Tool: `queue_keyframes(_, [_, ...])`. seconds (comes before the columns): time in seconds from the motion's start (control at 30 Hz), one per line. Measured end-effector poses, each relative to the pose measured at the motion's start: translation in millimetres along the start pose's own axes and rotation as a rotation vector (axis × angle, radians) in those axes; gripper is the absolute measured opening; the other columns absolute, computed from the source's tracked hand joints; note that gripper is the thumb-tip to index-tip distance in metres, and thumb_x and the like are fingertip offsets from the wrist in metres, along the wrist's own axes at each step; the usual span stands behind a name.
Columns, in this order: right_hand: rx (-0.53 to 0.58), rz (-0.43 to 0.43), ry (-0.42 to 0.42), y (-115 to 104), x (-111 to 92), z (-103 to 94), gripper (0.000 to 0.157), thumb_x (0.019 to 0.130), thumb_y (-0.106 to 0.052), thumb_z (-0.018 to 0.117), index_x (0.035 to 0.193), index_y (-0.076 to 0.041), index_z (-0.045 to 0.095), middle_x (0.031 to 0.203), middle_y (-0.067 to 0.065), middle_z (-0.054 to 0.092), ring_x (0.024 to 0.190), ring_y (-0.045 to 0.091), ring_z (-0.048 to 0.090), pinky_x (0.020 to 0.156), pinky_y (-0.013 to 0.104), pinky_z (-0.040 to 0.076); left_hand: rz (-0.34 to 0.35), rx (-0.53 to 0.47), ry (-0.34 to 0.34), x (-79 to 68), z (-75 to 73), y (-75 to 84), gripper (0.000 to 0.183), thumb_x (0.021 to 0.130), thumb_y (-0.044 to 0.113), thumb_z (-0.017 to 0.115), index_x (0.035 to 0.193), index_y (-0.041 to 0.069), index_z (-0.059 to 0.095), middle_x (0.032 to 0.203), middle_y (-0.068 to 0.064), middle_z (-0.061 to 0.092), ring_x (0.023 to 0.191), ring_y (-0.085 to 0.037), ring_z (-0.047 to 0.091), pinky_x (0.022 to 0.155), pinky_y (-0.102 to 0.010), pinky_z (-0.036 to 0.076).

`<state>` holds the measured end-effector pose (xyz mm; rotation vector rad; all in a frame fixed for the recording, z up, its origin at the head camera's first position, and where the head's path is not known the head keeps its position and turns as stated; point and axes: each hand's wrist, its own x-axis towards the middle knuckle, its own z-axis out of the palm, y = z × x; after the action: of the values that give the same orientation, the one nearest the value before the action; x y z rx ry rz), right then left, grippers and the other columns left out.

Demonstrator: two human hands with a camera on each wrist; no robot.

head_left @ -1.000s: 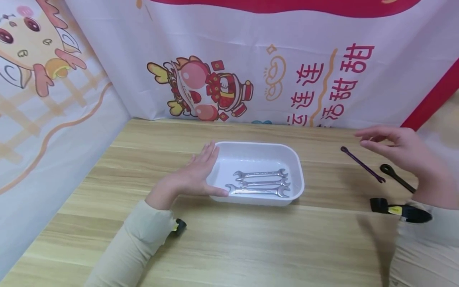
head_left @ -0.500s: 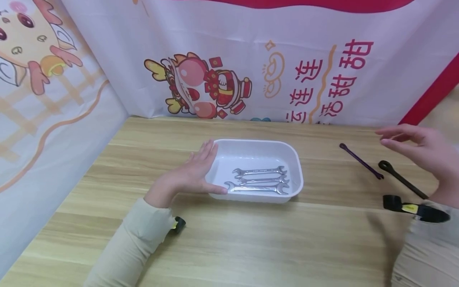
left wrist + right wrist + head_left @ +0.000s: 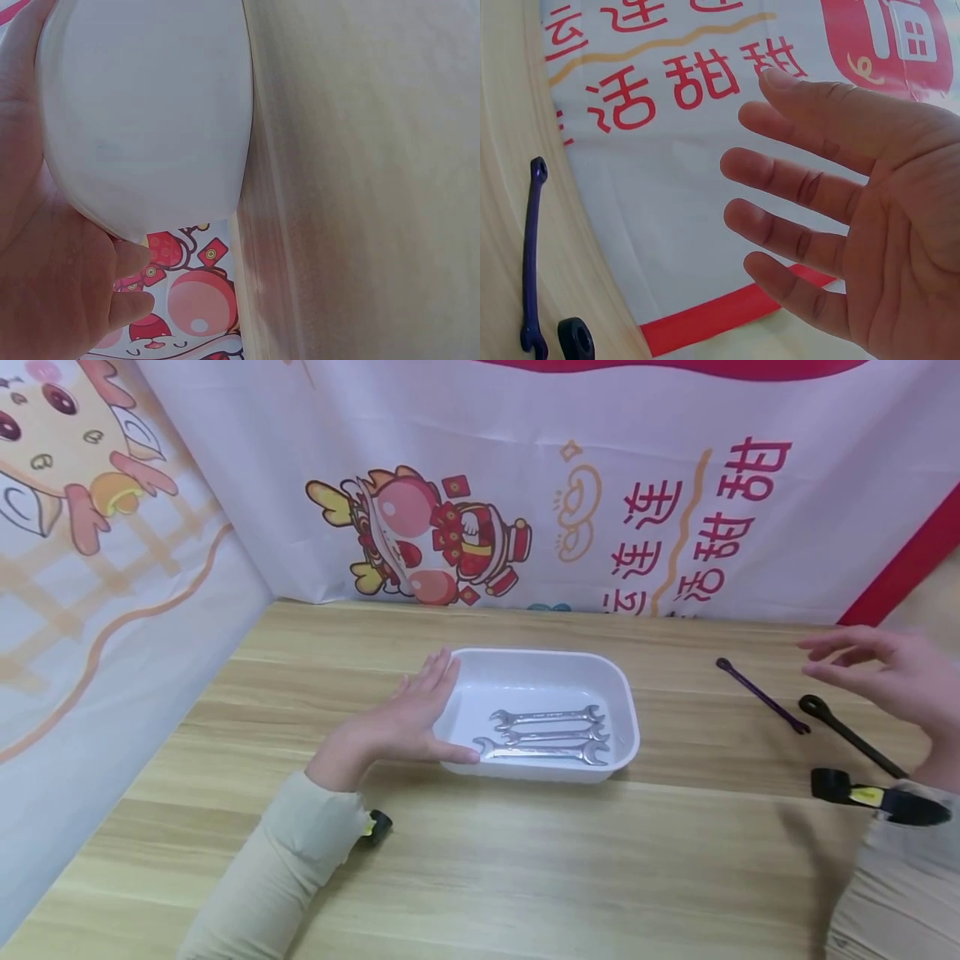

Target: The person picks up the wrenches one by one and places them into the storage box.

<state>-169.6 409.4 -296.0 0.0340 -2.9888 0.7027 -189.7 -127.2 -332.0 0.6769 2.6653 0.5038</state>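
While the person's left grip (image 3: pixel 408 722) rests against the left end of the white tub (image 3: pixel 528 672), thumb laid along the near rim and fingers extended toward the far corner, it seems to me to be bracing rather than clutching: that hand is spread and relaxed, likely just to keep the tub from sliding on the bench (image 3: pixel 525 860). Inside, three silver wrenches (image 3: pixel 555 736) lie flat, roughly parallel and running lengthwise, probably because they fit the floor of the tub best that way. The left end of the nearest one sits just beside the left thumb tip; whether they touch, I can't tell. Over on the other side, the right grip (image 3: pixel 892 681) hangs above the bench, fingers parted and softly bent, holding nothing. The purple wrench (image 3: pixel 763 697) lies between it and the tub, while the black wrench (image 3: pixel 858 742) runs in below the hand, its near end hidden. Both rest on the bench outside the tub, clear of the fingers.
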Motion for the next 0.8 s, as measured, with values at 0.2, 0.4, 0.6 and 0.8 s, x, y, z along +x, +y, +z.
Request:
queue_keyframes(0.2, [-0.017,0.022,-0.036,8.2,-2.0,-3.3,0.051,0.097,-0.036,0.063,0.132,0.001,0.058,0.119,0.032,0.060,0.088,0.007,0.055,0.057,0.018,0.044,-0.006,-0.004,-0.010,-0.6,0.9,-0.2,0.134,0.070,0.075,0.071,0.160,0.016,-0.009,0.166,0.001,-0.022,0.155,-0.020,-0.018,0.124,-0.055,0.001])
queue_keyframes(0.4, [-0.059,0.030,-0.074,19.7,-4.9,-7.9,0.055,0.101,-0.036,0.057,0.135,0.006,0.051,0.122,0.038,0.054,0.105,0.050,0.049,0.063,0.037,0.050,-0.003,0.003,-0.005,-1.0,0.5,-0.5,0.134,0.070,0.076,0.070,0.160,0.015,-0.009,0.166,0.001,-0.022,0.155,-0.020,-0.018,0.124,-0.055,0.001])
queue_keyframes(0.6, [-0.104,0.008,-0.052,35.0,-7.7,-8.2,0.052,0.101,-0.030,0.057,0.131,0.013,0.051,0.119,0.041,0.053,0.100,0.054,0.051,0.061,0.032,0.048,0.002,0.005,-0.004,-0.3,-0.5,0.6,0.134,0.071,0.076,0.070,0.160,0.015,-0.009,0.166,-0.001,-0.022,0.155,-0.020,-0.018,0.124,-0.054,0.000])
queue_keyframes(0.8, [-0.082,0.024,-0.038,56.3,-9.7,-5.4,0.050,0.099,-0.028,0.062,0.126,0.013,0.054,0.103,0.031,0.063,0.083,0.028,0.063,0.059,0.031,0.049,0.001,-0.004,-0.006,0.0,0.4,1.7,0.133,0.072,0.073,0.072,0.160,0.015,-0.009,0.166,0.000,-0.022,0.155,-0.020,-0.018,0.124,-0.054,0.000])
